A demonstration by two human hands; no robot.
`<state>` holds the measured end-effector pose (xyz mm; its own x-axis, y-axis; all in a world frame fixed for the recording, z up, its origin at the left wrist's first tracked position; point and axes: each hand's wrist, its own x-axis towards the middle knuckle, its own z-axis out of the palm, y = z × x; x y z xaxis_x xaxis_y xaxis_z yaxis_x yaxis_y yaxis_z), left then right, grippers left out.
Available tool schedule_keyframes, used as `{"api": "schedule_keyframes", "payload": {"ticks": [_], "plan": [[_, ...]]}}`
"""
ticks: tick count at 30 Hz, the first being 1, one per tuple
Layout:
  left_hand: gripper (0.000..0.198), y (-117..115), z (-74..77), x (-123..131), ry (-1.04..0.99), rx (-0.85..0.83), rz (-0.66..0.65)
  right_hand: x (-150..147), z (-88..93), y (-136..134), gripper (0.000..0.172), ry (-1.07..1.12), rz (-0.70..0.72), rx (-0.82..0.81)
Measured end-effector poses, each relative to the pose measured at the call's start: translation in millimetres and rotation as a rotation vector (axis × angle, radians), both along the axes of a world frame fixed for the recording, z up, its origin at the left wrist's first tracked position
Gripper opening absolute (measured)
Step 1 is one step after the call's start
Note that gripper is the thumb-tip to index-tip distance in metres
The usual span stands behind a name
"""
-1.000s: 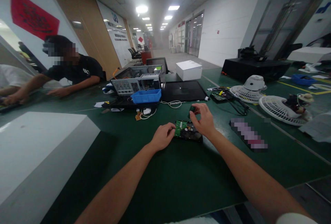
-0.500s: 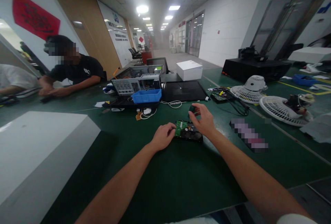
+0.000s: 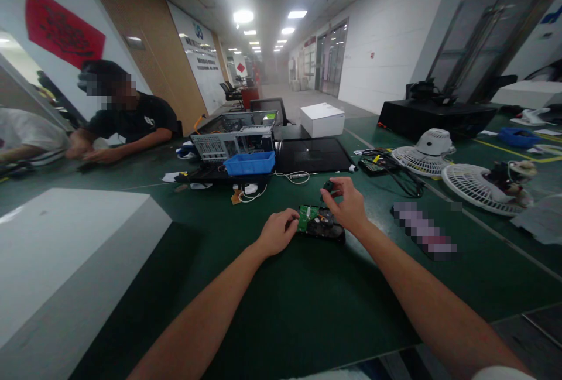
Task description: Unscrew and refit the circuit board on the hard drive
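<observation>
On the green table in front of me lies a flat black electronic device with an exposed green circuit board. Its dark right part shows small parts and wires. My left hand grips the device's left end, thumb and fingers curled at the edge. Over the upper right of the device is my right hand, pinching a small dark green piece between thumb and fingers. The exact kind of this piece is too small to make out.
Beyond my hands stand a blue plastic bin, an open computer case, a black panel and a white box. White fan parts lie right, a large white box left. A co-worker sits at far left.
Both hands stay almost where they were, at the device. The small dark piece in my right hand has tilted slightly; the whole view has shifted a little.
</observation>
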<state>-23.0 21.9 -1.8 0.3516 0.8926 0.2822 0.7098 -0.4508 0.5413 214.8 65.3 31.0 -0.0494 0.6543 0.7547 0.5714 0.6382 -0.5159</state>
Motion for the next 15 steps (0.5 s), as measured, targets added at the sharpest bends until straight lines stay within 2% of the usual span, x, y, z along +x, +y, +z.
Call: {"api": "schedule_keyframes", "payload": {"ticks": [8,15], "plan": [[0.021,-0.5,0.7,-0.1,-0.009,0.009,-0.008,1.4,-2.4,2.0,0.037,-0.109,0.045,0.078],[0.020,1.9,-3.5,0.6,-0.007,0.025,-0.005,-2.9,-4.0,3.3,0.037,-0.016,0.040,0.123]]}}
